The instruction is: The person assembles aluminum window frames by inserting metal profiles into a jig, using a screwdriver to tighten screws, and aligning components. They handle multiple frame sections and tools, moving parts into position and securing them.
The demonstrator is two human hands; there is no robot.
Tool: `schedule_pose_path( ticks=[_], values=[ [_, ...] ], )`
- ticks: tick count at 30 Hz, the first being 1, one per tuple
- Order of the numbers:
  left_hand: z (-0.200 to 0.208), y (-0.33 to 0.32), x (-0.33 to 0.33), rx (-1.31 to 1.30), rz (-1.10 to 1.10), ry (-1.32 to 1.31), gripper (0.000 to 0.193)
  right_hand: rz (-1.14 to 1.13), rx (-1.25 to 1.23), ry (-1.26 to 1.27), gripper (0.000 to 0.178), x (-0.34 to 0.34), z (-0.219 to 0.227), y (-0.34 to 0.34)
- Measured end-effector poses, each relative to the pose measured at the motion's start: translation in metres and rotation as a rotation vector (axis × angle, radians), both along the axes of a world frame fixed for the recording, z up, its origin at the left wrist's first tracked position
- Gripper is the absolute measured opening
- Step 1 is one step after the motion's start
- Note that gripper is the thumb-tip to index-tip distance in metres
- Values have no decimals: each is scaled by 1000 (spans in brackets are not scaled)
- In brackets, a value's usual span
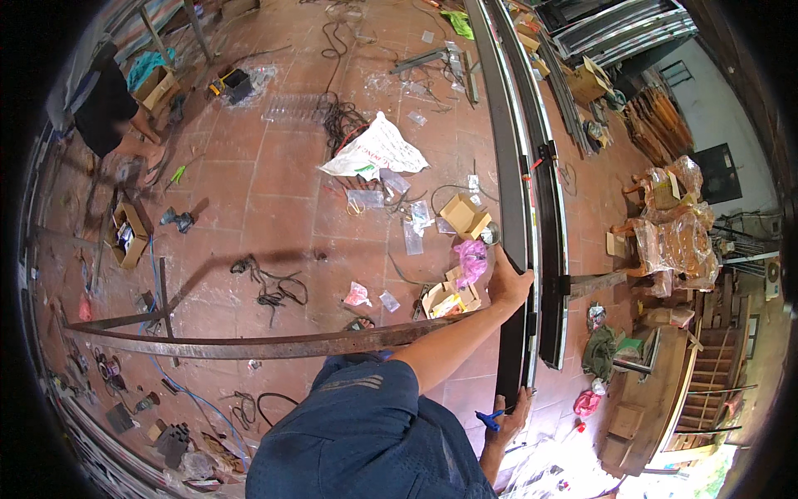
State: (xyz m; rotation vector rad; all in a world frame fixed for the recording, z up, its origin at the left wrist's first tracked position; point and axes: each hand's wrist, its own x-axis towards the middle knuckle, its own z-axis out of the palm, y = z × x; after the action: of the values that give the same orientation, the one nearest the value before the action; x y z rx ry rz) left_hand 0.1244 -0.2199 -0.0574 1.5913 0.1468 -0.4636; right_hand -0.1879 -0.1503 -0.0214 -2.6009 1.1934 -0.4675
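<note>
A long dark metal profile [514, 166] with a pale edge strip runs from the far side toward me, resting across a rusty steel bar [249, 348]. My left hand [509, 281] is closed on the profile partway along, with the arm stretched across to the right. Close to its near end, my right hand [513, 418] grips a small blue tool [489, 420], its exact kind unclear; the fingers touch the profile's edge. Parallel to it lies a second dark profile [551, 249]. Beside my left hand are a pink plastic bag [471, 263] and an open cardboard box [464, 216].
A white sack [378, 150], black cables [270, 281] and plastic scraps litter the tiled floor. Another person [108, 108] is at the far left. Plastic-wrapped wooden furniture [669, 241] stands to the right. A wooden bench [648, 399] is at the near right.
</note>
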Motion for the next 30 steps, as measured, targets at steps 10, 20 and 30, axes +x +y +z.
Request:
schedule_pose_path(
  ticks=[10,20,30],
  values=[
    [13,7,3,7,-37,25,98,13,-27,11,56,5,2,2],
    [24,12,3,19,-14,22,86,-22,35,-3,61,7,5,6],
    [21,9,2,102,-25,-11,90,-26,15,7,63,7,5,8]
  ],
)
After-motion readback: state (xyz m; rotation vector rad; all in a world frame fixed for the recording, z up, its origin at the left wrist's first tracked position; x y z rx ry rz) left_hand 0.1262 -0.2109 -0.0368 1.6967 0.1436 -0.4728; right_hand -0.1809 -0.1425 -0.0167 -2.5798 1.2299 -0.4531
